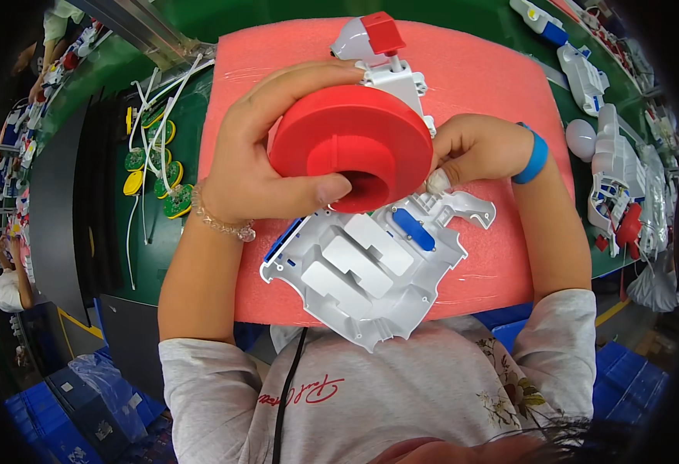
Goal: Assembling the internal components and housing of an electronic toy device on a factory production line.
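My left hand grips a large round red plastic part with a short open tube on its near face. Its thumb presses by the tube's mouth. Beyond the red part, a white plastic mechanism shows, with a red block and a pale translucent dome at its far end. My right hand is closed at the red part's right edge, fingers bent in a pinch by a small whitish bit; what they hold is partly hidden. Below lies an open white housing shell with a blue insert.
A pink foam mat covers the work area. At left on the green table lie several green circuit boards with yellow rims and white cables. White housing parts and a red piece lie at right. Blue crates stand below left.
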`<state>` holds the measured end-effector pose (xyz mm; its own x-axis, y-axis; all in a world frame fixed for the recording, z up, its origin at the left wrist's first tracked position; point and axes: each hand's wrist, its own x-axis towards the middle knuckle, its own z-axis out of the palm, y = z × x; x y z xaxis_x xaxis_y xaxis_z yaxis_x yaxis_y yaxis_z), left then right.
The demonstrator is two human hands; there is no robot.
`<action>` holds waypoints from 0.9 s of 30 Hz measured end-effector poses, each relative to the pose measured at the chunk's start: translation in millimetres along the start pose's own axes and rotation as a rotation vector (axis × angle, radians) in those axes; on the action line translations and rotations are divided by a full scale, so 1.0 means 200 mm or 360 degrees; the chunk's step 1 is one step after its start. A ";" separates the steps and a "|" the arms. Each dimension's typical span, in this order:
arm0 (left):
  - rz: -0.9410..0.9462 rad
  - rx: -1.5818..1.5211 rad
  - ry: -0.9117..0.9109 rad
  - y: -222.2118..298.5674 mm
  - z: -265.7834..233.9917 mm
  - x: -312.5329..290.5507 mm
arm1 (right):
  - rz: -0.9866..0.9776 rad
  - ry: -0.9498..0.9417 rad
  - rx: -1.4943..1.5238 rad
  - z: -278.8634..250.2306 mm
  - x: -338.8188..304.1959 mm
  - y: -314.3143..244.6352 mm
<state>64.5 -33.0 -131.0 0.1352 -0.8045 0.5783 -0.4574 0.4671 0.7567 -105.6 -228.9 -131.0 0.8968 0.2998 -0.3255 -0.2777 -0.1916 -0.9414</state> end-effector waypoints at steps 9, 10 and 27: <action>-0.0359 -0.0423 0.0061 0.01 0.01 -0.02 | 0.0049 -0.0166 0.0331 -0.02 0.03 0.03; -0.0354 -0.0437 0.0072 0.01 0.02 -0.02 | 0.0025 -0.0182 0.0366 -0.01 0.03 0.03; -0.0362 -0.0387 0.0151 0.00 0.01 -0.01 | -0.0588 0.0824 -0.1048 0.20 0.06 0.04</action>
<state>63.1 -31.3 -132.8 0.2957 -0.8658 0.4037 -0.1847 0.3628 0.9134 -111.6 -189.2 -145.3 0.9761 0.0218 0.2164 0.1677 -0.7089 -0.6851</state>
